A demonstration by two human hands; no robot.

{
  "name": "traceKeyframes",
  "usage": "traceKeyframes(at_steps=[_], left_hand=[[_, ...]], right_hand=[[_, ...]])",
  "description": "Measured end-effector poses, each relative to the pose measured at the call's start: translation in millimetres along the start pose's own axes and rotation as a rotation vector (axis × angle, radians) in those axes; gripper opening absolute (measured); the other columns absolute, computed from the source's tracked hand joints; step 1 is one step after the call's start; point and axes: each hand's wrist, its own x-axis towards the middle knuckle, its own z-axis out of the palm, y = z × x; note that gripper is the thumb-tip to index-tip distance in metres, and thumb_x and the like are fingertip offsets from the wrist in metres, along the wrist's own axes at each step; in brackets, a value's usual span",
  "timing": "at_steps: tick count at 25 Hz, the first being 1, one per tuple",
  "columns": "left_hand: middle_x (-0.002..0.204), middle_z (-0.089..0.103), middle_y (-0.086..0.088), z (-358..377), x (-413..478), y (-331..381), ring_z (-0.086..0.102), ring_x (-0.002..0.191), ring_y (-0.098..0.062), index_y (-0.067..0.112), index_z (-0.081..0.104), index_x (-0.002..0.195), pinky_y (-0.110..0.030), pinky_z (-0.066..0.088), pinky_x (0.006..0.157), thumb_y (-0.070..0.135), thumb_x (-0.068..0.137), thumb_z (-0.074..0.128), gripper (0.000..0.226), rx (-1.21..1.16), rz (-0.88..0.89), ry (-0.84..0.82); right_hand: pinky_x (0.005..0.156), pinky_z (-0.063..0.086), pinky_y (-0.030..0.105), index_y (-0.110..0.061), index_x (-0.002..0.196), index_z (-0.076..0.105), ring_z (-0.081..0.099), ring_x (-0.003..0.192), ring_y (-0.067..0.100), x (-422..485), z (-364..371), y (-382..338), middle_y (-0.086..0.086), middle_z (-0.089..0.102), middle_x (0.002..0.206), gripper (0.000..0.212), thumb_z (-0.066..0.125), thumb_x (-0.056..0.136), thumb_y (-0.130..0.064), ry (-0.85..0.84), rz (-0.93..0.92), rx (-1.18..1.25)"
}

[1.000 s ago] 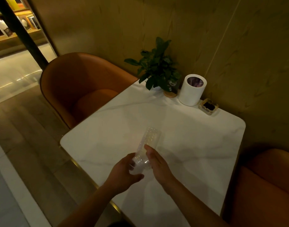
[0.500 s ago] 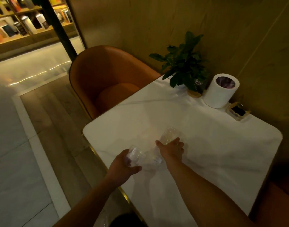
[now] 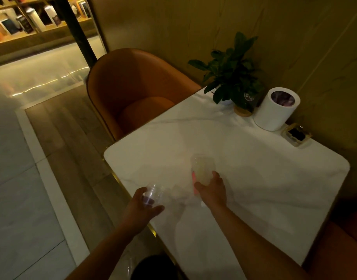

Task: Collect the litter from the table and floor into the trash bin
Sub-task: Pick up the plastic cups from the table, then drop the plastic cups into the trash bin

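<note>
My left hand (image 3: 142, 207) grips a small clear plastic cup (image 3: 153, 194) at the near left edge of the white marble table (image 3: 274, 188). To its right, my right hand (image 3: 212, 190) holds a taller clear textured plastic cup (image 3: 201, 166) that lies tilted on the tabletop, with a pink strip (image 3: 193, 182) along its side. A dark round opening (image 3: 151, 267), possibly the trash bin, shows at the bottom edge below the table; I cannot tell for sure.
An orange armchair (image 3: 137, 87) stands at the table's far left. A potted plant (image 3: 232, 77), a white cylindrical holder (image 3: 274, 110) and a small glass ashtray (image 3: 296, 134) sit along the wall. Another orange seat (image 3: 339, 249) is at right. Wood and tile floor lies left.
The two stacked cups have come apart: my left hand drew the small one left toward the table edge, my right hand kept the tall one. The view swung left.
</note>
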Motion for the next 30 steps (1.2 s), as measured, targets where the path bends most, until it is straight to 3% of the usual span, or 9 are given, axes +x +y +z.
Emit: traceKeyframes(at_steps=[4,9,11,16,18,20,23,26,30], left_hand=[[0.106,0.063,-0.013,-10,-22,-17,0.066,0.089,-0.02,0.012,0.041,0.132,-0.02,0.052,0.057,0.019,0.077,0.078,0.066,-0.019,-0.031,-0.046],[0.123,0.061,-0.012,-38,-57,-56,0.063,0.105,-0.023,0.011,0.046,0.134,-0.028,0.056,0.074,0.02,0.079,0.076,0.064,-0.083,-0.005,-0.086],[0.118,0.064,-0.008,-55,-69,-78,0.064,0.105,-0.025,0.014,0.051,0.129,-0.036,0.056,0.081,0.022,0.078,0.076,0.057,-0.07,0.013,-0.098],[0.098,0.069,0.005,-104,-110,-151,0.067,0.091,-0.016,0.029,0.06,0.105,-0.028,0.053,0.072,0.023,0.076,0.078,0.035,-0.057,-0.004,-0.135],[0.096,0.068,0.008,-117,-128,-184,0.066,0.088,-0.013,0.029,0.058,0.105,-0.034,0.054,0.077,0.026,0.073,0.08,0.039,-0.035,-0.046,-0.143],[0.093,0.066,0.011,-123,-145,-210,0.065,0.085,-0.008,0.027,0.056,0.108,-0.028,0.052,0.069,0.027,0.071,0.081,0.044,-0.041,-0.09,-0.148],[0.09,0.067,0.01,-127,-165,-244,0.067,0.085,-0.012,0.026,0.057,0.106,-0.026,0.052,0.067,0.026,0.069,0.083,0.045,-0.026,-0.141,-0.157],[0.093,0.068,0.007,-120,-179,-271,0.067,0.086,-0.013,0.023,0.058,0.112,-0.028,0.052,0.069,0.031,0.066,0.084,0.053,0.008,-0.193,-0.149],[0.096,0.064,0.006,-103,-190,-294,0.063,0.085,-0.01,0.021,0.052,0.126,-0.03,0.05,0.071,0.039,0.066,0.083,0.07,0.059,-0.289,-0.104]], right_hand=[[0.098,0.047,0.041,-0.023,0.144,0.033,0.052,0.123,0.028,-40,-3,12,0.008,0.05,0.137,0.09,0.067,0.064,-0.048,-0.055,-0.07,0.045],[0.098,0.046,0.037,-0.028,0.143,0.033,0.052,0.123,0.023,-111,15,13,0.003,0.049,0.14,0.087,0.071,0.066,-0.044,-0.139,-0.087,0.081],[0.097,0.048,0.038,-0.03,0.142,0.034,0.055,0.119,0.021,-148,30,15,0.002,0.05,0.139,0.087,0.072,0.065,-0.044,-0.198,-0.075,0.119],[0.093,0.047,0.033,-0.032,0.143,0.031,0.054,0.119,0.018,-255,84,20,-0.002,0.051,0.137,0.092,0.073,0.063,-0.048,-0.248,-0.069,0.122],[0.08,0.048,0.027,-0.038,0.136,0.033,0.056,0.103,0.012,-293,104,25,-0.013,0.053,0.117,0.087,0.068,0.058,-0.058,-0.235,-0.072,0.078],[0.074,0.048,0.028,-0.04,0.129,0.038,0.055,0.092,0.01,-322,117,34,-0.02,0.052,0.102,0.081,0.063,0.056,-0.065,-0.231,-0.068,0.032],[0.09,0.05,0.034,-0.028,0.14,0.036,0.057,0.109,0.019,-351,135,55,-0.007,0.053,0.122,0.086,0.069,0.065,-0.049,-0.323,0.024,0.098],[0.084,0.046,0.023,-0.024,0.139,0.039,0.056,0.113,0.019,-363,146,83,-0.008,0.055,0.119,0.079,0.072,0.069,-0.04,-0.374,0.077,0.095],[0.092,0.044,0.029,-0.021,0.142,0.034,0.054,0.119,0.024,-364,160,127,0.003,0.053,0.13,0.079,0.073,0.074,-0.035,-0.453,0.15,0.011]])
